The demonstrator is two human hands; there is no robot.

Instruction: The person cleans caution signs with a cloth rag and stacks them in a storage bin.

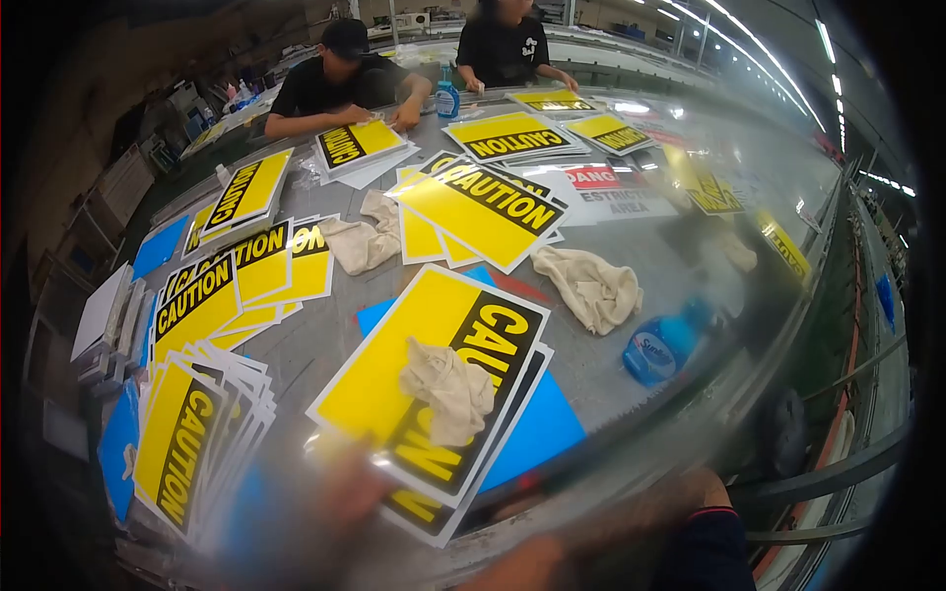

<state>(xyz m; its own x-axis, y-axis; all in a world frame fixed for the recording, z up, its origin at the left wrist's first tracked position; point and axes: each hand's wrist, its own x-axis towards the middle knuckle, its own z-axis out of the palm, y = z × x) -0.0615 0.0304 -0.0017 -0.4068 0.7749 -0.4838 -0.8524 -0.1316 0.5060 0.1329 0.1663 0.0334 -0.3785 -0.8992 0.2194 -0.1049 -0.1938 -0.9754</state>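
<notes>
A large yellow-and-black CAUTION sign [370, 379] lies tilted at the front of the table, on top of other signs and a blue sheet [537, 428]. Resting on its face is a crumpled beige cloth [445, 389]. My left hand [357, 490] is a smeared shape by the sign's lower left edge, its fingers lost in blur. On the right my bare arm [685, 492] comes in from a dark sleeve [711, 552]; the right hand's fingers do not show clearly near the sign's lower right side. To the left stands a fanned stack of CAUTION signs [177, 443].
Another beige cloth [591, 288] lies beside a blue spray bottle [655, 350] at the right. More CAUTION signs [483, 207] cover the middle. Across the table, one person [340, 84] leans over a sign and another person [503, 49] stands. A metal rail [838, 478] runs along the right.
</notes>
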